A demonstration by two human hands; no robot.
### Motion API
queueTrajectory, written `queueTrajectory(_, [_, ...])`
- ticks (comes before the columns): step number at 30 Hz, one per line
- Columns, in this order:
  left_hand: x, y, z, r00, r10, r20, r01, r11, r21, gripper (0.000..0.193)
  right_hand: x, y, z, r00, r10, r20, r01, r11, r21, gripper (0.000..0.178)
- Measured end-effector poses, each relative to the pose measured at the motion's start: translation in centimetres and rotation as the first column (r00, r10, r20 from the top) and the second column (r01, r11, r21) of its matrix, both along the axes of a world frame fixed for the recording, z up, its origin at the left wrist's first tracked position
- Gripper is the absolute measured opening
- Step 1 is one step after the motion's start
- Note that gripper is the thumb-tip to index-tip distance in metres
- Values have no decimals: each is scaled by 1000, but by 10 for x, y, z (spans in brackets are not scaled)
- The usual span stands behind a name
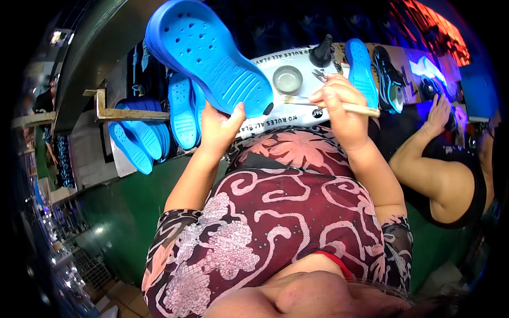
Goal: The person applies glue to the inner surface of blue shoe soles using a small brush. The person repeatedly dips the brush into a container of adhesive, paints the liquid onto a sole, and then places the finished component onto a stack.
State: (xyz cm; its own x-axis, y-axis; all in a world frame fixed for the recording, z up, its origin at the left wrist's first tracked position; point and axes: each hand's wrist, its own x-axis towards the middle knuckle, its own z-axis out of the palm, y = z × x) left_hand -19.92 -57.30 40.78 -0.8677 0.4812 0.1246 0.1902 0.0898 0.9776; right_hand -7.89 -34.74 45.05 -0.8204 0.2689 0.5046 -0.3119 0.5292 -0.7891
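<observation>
My left hand [218, 130] is closed on the heel end of a bright blue shoe sole [212, 66], thumb on its top face. The sole is raised and tilted, its holed inner side in view, with a small dark patch at the heel tip. My right hand [345, 117] grips a brush [361, 109] by its pale wooden handle. Its bristles point left, toward the sole's heel but apart from it. Just beyond the bristles stands a small round bowl [288, 80] of greyish liquid. A small metal tool [319, 75] shows by my right fingers; its kind is unclear.
A dark bottle [322, 52] stands behind the bowl on a printed white sheet [260, 125]. Several blue soles [142, 139] lie at left beside a metal bar [132, 114]. At right are another blue sole [361, 71], a black shoe [387, 79] and a co-worker's arm [419, 146].
</observation>
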Motion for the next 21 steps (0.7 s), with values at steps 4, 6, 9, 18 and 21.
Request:
queueTrajectory(4, [6,17,13,996,-47,-79,48,999,9,37,0,-9,-10,996,14,-89,-3,993,122,23])
queueTrajectory(6, [7,20,16,991,-66,-115,68,998,18,35,-2,-12,-14,990,13,-144,8,990,144,20])
queueTrajectory(9, [7,21,14,975,-106,-197,105,994,-16,36,-5,-15,-11,986,20,-167,15,978,207,20])
queueTrajectory(18, [7,24,11,905,-142,-401,113,989,-97,39,-12,-15,-10,990,-16,-139,45,977,209,23])
queueTrajectory(21, [6,23,12,901,-150,-408,110,987,-120,40,-15,-17,-15,993,-36,-110,59,976,208,23])
